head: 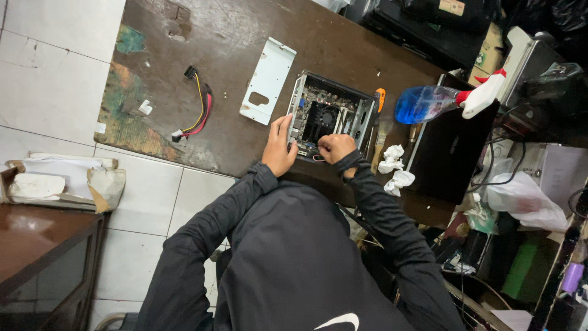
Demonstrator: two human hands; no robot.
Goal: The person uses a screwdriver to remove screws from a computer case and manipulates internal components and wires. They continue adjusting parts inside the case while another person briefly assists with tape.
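Field notes, head view. I see the brown table (245, 37) filling the top centre, worn at its 9 o'clock edge. On it, dead centre, sits the open case (331, 116), a small computer chassis with its board and black fan exposed. At the case's 9 o'clock lies a white plate (267, 79), apart from it; farther out, a cable (197, 104) with red and yellow wires. At 3 o'clock, a blue spray bottle (429, 103) on its side, then a screwdriver (380, 98) with orange grip just beside the case wall, and crumpled tissues (395, 167) at 4 o'clock.

Left hand (278, 147) lies flat, fingers spread, steadying the case's near-left edge. Right hand (335, 147) is fisted at the near edge; whether it grips anything, I cannot tell.

Risk, my judgement: a hard pull by the fist could strain board connectors; the tipped bottle could leak toward the electronics.
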